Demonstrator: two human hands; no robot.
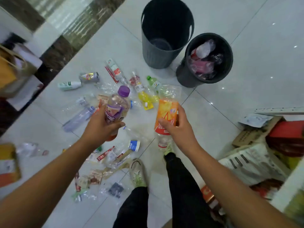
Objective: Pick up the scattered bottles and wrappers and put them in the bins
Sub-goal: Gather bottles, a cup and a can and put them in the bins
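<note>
Litter still covers the floor [213,112] while my left hand [102,127] grips a purple-capped bottle [117,106], my right hand [174,125] an orange wrapper [167,112], near the far bins [166,33].

The tall gray bin [166,35] stands open-topped and nearly empty. Just beside it to the right, touching it, the shorter black bin [205,61] is partly filled with wrappers. Bare tile floor [246,46] lies to the right of both bins. In front of the gray bin, scattered bottles and wrappers [115,89] crowd the floor.
</note>
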